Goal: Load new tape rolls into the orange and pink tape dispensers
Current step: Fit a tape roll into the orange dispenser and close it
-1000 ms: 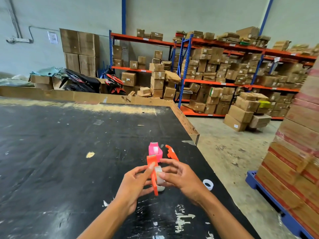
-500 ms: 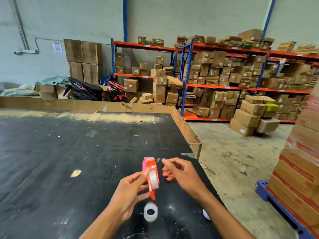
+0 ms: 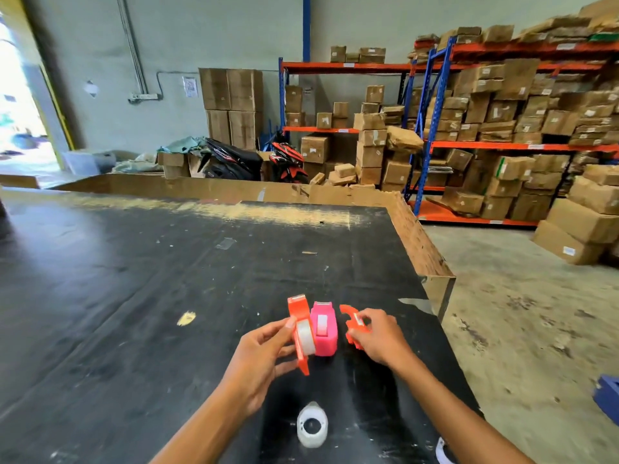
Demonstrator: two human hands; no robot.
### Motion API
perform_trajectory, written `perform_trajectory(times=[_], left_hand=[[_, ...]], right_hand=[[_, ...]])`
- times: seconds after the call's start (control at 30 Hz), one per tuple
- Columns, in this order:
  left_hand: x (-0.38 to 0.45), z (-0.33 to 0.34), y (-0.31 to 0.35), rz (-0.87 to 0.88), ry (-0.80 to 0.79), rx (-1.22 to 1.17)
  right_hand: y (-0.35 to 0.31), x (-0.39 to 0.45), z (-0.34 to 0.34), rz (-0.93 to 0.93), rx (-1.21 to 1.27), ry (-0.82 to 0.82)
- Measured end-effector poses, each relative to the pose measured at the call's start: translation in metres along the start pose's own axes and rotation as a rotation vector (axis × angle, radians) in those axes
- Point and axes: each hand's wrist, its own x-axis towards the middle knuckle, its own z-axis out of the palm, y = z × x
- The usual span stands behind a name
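My left hand (image 3: 258, 360) holds one orange dispenser half (image 3: 299, 333) upright, with a clear tape roll (image 3: 306, 337) seated in it. Just to its right the pink dispenser (image 3: 324, 329) stands on the black table (image 3: 134, 296), tape showing in its window. My right hand (image 3: 378, 336) has its fingers closed on the other orange dispenser half (image 3: 351, 324), which lies flat on the table beside the pink one. A white tape roll (image 3: 312, 426) lies loose on the table between my forearms. Another white roll (image 3: 442, 450) is partly hidden behind my right forearm.
The table's right edge (image 3: 435, 262) has a cardboard rim, with concrete floor beyond it. Orange and blue shelving (image 3: 435, 145) full of cardboard boxes lines the back and right. A blue pallet corner (image 3: 606, 396) sits at the lower right.
The view has swung left and down. My right hand moved away from the orange half in my left hand and closed on the other orange half lying on the table.
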Motion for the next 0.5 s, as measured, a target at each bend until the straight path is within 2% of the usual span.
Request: perform_trajectory(times=[0.1,0.2,0.27,0.5], left_hand=[[0.005,0.007,-0.001,-0.005,-0.022,-0.001],[0.009,0.017,-0.004,-0.003,-0.036,0.008],[0.01,0.024,-0.006,0.005,-0.05,0.011],[0.004,0.038,-0.01,0.021,-0.109,-0.008]], right_hand=[[-0.009,-0.019,-0.015,-0.025,0.468,-0.073],[-0.016,-0.043,-0.03,-0.088,0.71,-0.238],[-0.02,-0.055,-0.035,-0.116,0.733,-0.291],[-0.01,-0.077,-0.049,-0.124,0.722,-0.289]])
